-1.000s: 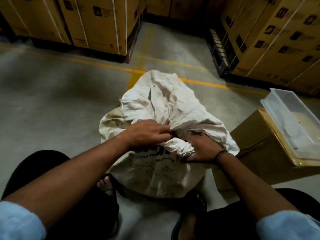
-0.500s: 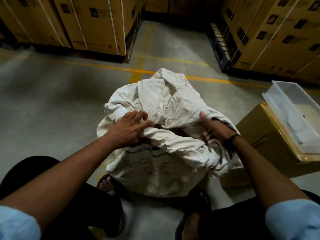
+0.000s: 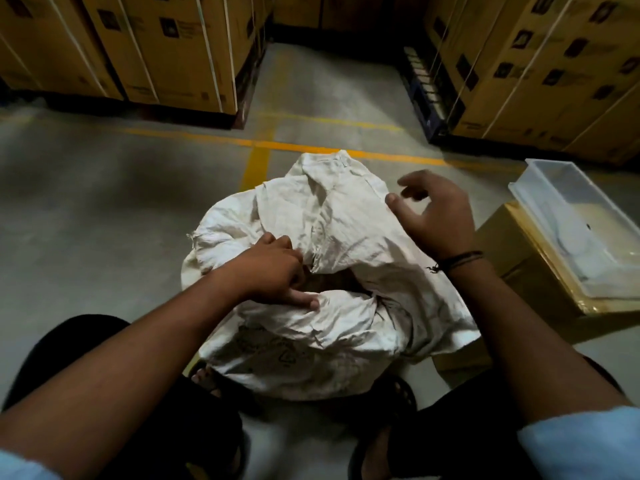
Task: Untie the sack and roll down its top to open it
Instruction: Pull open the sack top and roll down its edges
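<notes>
No text here is legible to you. The sack (image 3: 311, 344) carries dark printed lettering and a looped symbol on its near face, too creased to read; the stacked cartons (image 3: 180, 46) bear dark label squares and blurred print.

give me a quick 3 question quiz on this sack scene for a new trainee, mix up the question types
1. True or false: the right hand is gripping the sack.
2. Multiple choice: where does the clear plastic tub sit? A) on the bare floor B) on the cardboard box to the right of the sack C) inside the sack
3. Short answer: what is the left hand doing?

Key
1. False. It hangs open above the far right of the cloth, fingers spread.
2. B
3. It holds the sack's folded rim at the left side of the mouth, one finger stretched along the near fold; a dark opening shows beside it.
</notes>
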A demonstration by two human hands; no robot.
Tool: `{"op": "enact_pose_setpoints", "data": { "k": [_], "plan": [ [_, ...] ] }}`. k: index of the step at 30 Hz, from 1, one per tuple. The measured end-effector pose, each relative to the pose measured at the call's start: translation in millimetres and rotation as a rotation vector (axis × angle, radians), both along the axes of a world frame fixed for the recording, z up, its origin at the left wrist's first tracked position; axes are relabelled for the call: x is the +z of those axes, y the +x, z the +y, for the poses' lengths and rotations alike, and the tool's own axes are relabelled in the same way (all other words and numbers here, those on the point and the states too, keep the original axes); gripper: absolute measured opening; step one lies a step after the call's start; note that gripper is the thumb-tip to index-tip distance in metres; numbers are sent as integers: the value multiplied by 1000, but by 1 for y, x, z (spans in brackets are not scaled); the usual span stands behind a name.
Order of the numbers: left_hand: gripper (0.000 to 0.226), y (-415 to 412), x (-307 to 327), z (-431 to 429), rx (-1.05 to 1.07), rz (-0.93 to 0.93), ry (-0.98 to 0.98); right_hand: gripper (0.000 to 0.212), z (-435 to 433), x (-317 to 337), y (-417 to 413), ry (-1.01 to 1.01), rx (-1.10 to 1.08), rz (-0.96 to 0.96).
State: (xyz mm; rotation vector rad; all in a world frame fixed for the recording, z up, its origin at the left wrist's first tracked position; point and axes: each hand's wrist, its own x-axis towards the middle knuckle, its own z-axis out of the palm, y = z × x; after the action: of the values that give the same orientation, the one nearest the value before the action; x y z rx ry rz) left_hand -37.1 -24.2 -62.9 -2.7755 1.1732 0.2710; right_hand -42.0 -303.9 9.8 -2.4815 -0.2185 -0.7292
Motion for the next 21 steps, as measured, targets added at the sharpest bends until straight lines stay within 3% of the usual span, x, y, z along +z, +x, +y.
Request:
{"op": "enact_pose_setpoints", "data": {
  "k": [1,3,4,6,10,14,15,17,19,21],
  "plan": [
    [75,1,-1,0,20,12,22,56,-8,-6,6,-28,-99,160],
    [68,7,-1,4,67,44,59,105,-18,-22,10,-61,-232,654],
    [66,11,-1,9,87,50,71,119,-20,-28,7,-55,-241,859],
    [64,23,-3,24,129,58,83,121,-16,-38,0,18,-152,1064],
    [60,37,-11,43,213,117,89,126,4,-45,-9,50,56,1088],
    [56,28,-10,31,235,108,119,136,23,-57,-19,-23,79,958],
    [57,25,-6,27,242,95,113,128,26,-61,-20,-98,70,935],
    [57,21,2,21,255,40,21,88,32,-66,-22,-269,77,867],
    [55,21,4,16,215,-146,-244,45,37,-60,-22,-380,167,746],
    [79,25,5,11,211,-368,-416,29,33,-47,-20,-456,328,667]
  ]
}}
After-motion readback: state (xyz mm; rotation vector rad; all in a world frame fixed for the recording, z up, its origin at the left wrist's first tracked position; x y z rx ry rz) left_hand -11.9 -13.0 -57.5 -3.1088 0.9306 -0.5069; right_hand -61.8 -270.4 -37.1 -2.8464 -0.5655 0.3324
